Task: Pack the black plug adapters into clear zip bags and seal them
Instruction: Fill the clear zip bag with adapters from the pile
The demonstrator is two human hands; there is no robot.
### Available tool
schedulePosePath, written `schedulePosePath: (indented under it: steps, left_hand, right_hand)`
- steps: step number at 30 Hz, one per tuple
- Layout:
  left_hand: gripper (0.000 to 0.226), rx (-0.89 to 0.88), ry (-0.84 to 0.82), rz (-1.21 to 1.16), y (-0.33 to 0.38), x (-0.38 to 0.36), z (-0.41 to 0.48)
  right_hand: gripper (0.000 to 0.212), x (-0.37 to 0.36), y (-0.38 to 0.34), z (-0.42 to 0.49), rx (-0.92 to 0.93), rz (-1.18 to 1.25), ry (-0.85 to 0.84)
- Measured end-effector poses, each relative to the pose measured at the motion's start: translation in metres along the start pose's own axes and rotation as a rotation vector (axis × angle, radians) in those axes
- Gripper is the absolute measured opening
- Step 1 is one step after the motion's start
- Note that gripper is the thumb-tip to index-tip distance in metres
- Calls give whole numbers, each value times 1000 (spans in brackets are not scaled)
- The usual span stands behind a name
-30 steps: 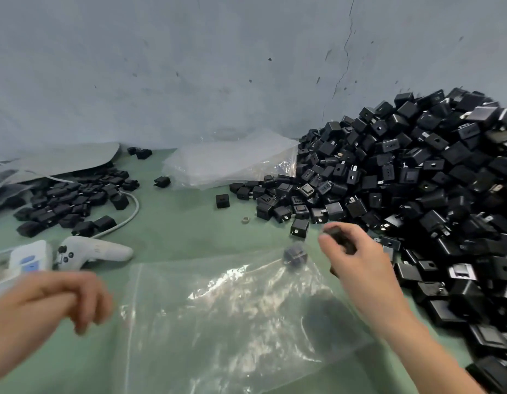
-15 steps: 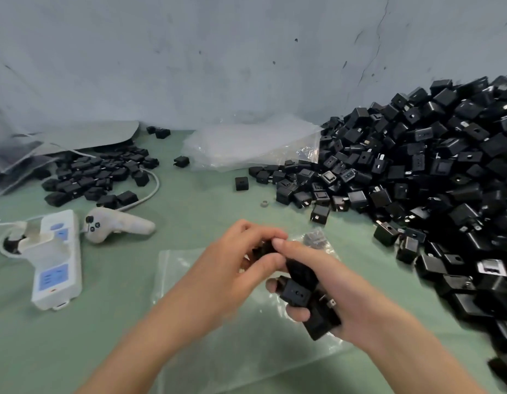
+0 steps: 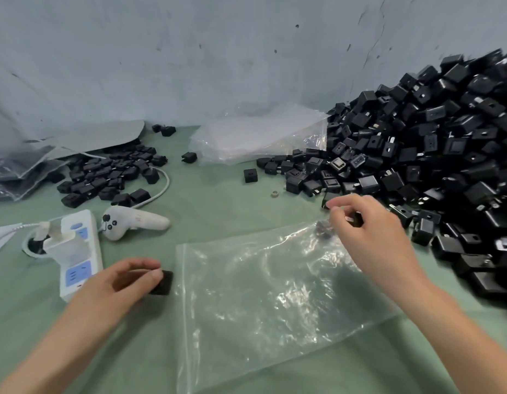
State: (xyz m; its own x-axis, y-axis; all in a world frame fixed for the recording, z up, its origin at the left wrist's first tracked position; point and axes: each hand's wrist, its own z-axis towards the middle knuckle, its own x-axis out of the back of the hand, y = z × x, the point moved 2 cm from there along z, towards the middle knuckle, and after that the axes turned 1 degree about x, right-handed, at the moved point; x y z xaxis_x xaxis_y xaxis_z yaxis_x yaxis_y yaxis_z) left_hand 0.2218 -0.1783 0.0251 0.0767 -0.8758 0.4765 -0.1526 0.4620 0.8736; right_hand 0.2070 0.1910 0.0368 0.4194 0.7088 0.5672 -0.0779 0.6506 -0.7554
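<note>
A clear zip bag (image 3: pixel 263 302) lies flat on the green table, its zip edge on the left side. My left hand (image 3: pixel 121 282) holds a black plug adapter (image 3: pixel 162 282) just left of that zip edge. My right hand (image 3: pixel 369 231) hovers over the bag's far right corner, its fingers curled round a black adapter (image 3: pixel 356 218). A dark adapter (image 3: pixel 322 228) shows through the plastic at that corner. A large heap of black adapters (image 3: pixel 423 155) fills the right side.
A white power strip (image 3: pixel 76 251) and a white controller (image 3: pixel 133 221) lie at the left, with a smaller heap of adapters (image 3: pixel 110 174) behind them. A stack of clear bags (image 3: pixel 261 135) rests against the grey wall. Filled bags (image 3: pixel 16 172) lie at far left.
My hands were together over the bag holding several adapters. They have parted: the left moved to the bag's zip edge with one adapter, the right moved up toward the heap.
</note>
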Motion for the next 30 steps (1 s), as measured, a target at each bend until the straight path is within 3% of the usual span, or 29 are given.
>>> schedulePosePath:
  steps: [3, 6, 9, 11, 16, 23, 30]
  left_hand:
    - [14, -43, -58, -72, 9, -25, -4]
    - [17, -84, -156, -50, 11, -43, -6]
    - [10, -431, -60, 331, 6, -44, -12]
    - [24, -617, -20, 535, 3, -39, -14]
    - [43, -807, -183, 727, -1, -41, -13]
    - [53, -846, -240, 805, 28, -73, -3]
    - [23, -840, -409, 865, 41, -121, 16]
  right_hand:
    - [19, -7, 9, -4, 112, -262, 47]
    - [23, -18, 10, -10, 203, -374, 37]
    - [20, -25, 2, -16, 338, -413, 45]
    - [19, -29, -6, -20, 450, -417, 26]
    - [23, -40, -19, -27, 605, -385, -32]
    - [35, -56, -32, -40, 711, -425, -225]
    - [28, -59, -46, -45, 740, -392, -258]
